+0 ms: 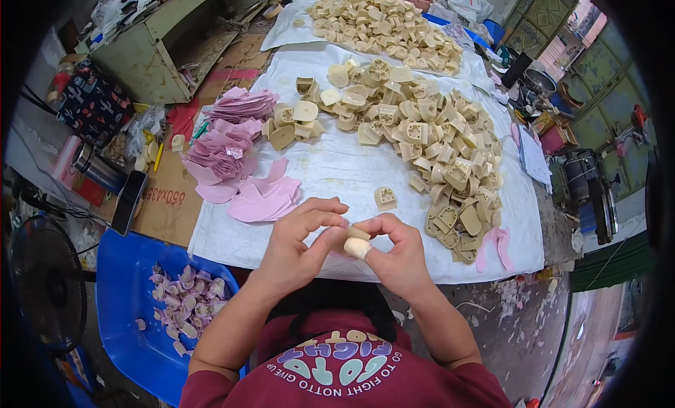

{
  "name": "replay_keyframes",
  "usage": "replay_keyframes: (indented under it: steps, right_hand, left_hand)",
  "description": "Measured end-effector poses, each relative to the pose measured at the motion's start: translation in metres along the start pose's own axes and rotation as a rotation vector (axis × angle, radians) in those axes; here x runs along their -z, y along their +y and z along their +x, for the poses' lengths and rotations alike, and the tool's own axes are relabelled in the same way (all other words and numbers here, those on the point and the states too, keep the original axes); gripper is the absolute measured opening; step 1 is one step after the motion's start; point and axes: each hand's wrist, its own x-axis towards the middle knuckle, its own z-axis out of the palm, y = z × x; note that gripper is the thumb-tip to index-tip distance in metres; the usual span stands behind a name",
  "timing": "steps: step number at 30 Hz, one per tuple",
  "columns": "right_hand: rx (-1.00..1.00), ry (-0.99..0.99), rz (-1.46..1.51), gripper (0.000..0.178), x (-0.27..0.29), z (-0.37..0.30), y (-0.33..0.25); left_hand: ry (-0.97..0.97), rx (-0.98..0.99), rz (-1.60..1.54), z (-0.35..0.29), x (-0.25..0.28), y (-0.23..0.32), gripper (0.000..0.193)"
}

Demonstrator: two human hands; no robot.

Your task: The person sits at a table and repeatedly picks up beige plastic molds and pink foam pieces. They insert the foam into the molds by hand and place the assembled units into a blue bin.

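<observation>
My left hand (304,245) and my right hand (395,253) meet at the table's near edge, fingers closed round a small beige block (358,232), likely a shoe heel. Fingers hide most of it. A cream cover (357,248) seems to sit on my right thumb tip. A bit of pink shows below the fingers, too hidden to make out. Just beyond my right hand a single beige heel (385,198) lies on the white cloth (330,170). Cut pink sheet pieces (264,197) lie beyond my left hand, with taller pink stacks (223,149) behind them.
A large heap of beige heels (450,141) covers the table's right side, with another heap (387,28) at the far end. Left below the table, a blue tub (123,295) holds several pink-covered pieces. A phone (129,203), a steel flask (98,165) and a fan (49,285) stand left.
</observation>
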Motion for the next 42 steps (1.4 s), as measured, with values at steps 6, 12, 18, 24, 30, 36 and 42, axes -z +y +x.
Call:
replay_keyframes:
  steps: [6,12,18,24,30,36,42]
  right_hand:
    - [0.104,-0.034,-0.139,0.019,0.003,0.0,-0.002]
    - [0.642,-0.071,-0.519,0.037,0.016,-0.001,-0.011]
    - [0.365,-0.022,-0.059,0.091,0.026,-0.014,-0.003]
    - [0.087,-0.25,0.757,0.042,0.011,-0.017,0.015]
    - [0.051,-0.152,0.621,0.025,0.006,-0.027,-0.004]
    - [0.109,-0.079,0.453,0.03,-0.006,-0.026,-0.007]
    - [0.356,0.04,-0.214,0.036,-0.014,-0.023,-0.011]
  left_hand:
    - [-0.005,-0.129,0.108,-0.004,0.001,0.001,0.007]
    - [-0.033,0.0,-0.184,-0.029,0.002,0.006,0.014]
    - [0.155,-0.258,-0.251,-0.032,0.002,0.008,0.025]
    - [0.037,-0.364,-0.084,-0.029,0.007,0.02,0.03]
    - [0.077,-0.403,0.106,-0.026,0.01,0.019,0.029]
    - [0.122,-0.427,0.27,-0.022,-0.001,0.009,0.028]
    - [0.158,-0.332,0.306,-0.023,-0.015,0.0,0.025]
